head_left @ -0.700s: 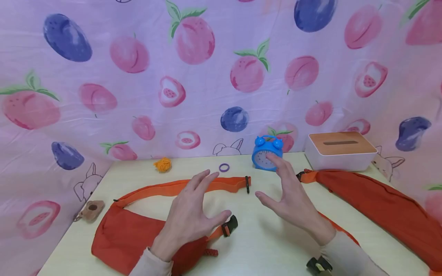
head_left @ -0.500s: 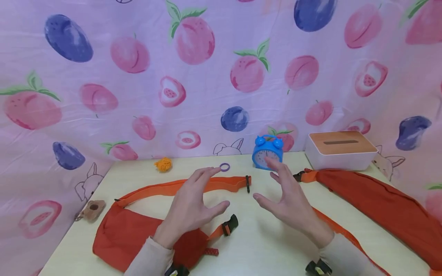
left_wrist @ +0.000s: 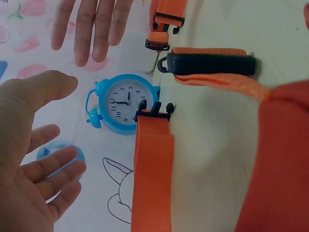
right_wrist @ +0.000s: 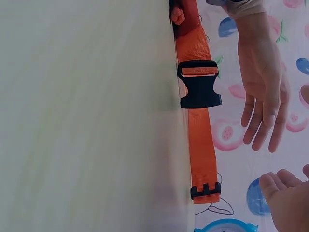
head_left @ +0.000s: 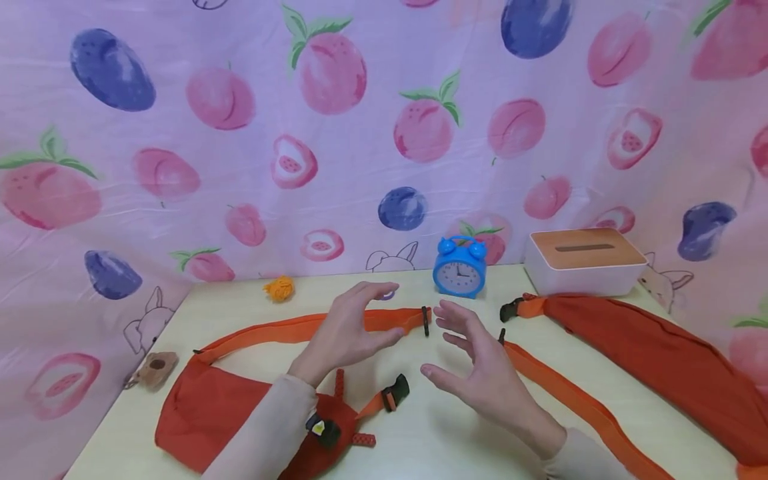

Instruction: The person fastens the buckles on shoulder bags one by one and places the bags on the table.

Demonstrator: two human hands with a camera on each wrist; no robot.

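Note:
Two red waist bags lie on the pale table. My left hand (head_left: 351, 333) hovers above the left waist bag (head_left: 207, 407) and its orange strap (head_left: 288, 330), thumb apart from the fingers, holding nothing. That bag's black buckle socket (head_left: 396, 393) and pronged buckle end (head_left: 426, 321) lie unfastened and apart. To the right, my right hand (head_left: 486, 373) is also in the air, fingers spread and loosely bent, with nothing in it. Beyond it rests the right waist bag (head_left: 636, 360), its buckle socket (head_left: 510, 310) apart from its loose strap (head_left: 576, 400). Both hands also show in the left wrist view.
A blue alarm clock (head_left: 459, 270) stands at the back, left of a white tissue box (head_left: 588, 277) with a wooden lid. A yellow yarn-like ball (head_left: 279, 289), a purple ring (head_left: 389, 295) and a brown plush charm (head_left: 155, 371) lie around. Fruit-print cloth hangs behind.
My left hand has moved slightly forward and now partly covers the purple ring. The right hand has lowered and shifted left, uncovering the clock face. The view has shifted slightly.

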